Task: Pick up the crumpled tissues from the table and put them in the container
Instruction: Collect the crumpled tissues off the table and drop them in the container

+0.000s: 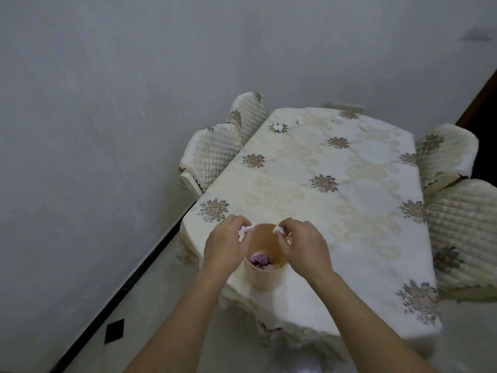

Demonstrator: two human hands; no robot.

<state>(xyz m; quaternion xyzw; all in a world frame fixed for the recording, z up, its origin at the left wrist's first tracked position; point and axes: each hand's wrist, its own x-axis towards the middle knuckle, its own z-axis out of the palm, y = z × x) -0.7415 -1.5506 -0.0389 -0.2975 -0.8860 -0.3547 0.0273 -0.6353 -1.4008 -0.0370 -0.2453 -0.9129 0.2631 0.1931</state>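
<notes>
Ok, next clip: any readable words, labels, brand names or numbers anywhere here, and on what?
None can be read.
Container: plain pinkish wall, no label showing.
Tablecloth: flower and scroll pattern only, no lettering.
Chair covers: quilted, with flower motifs, no text.
Wall: bare; a faint smudge at the upper right is too blurred to tell.

- worktop cloth [349, 189]: cream fabric, embroidered floral motifs, slight sheen
- chair covers [215, 152]: quilted cream fabric, padded diamond stitch
- container [266, 278]: smooth matt pale pink, looks like plastic
- crumpled tissues [277, 127]: soft white paper, wrinkled
- floor [161, 305]: glossy pale tile
- wall [107, 103]: matt grey-white
</notes>
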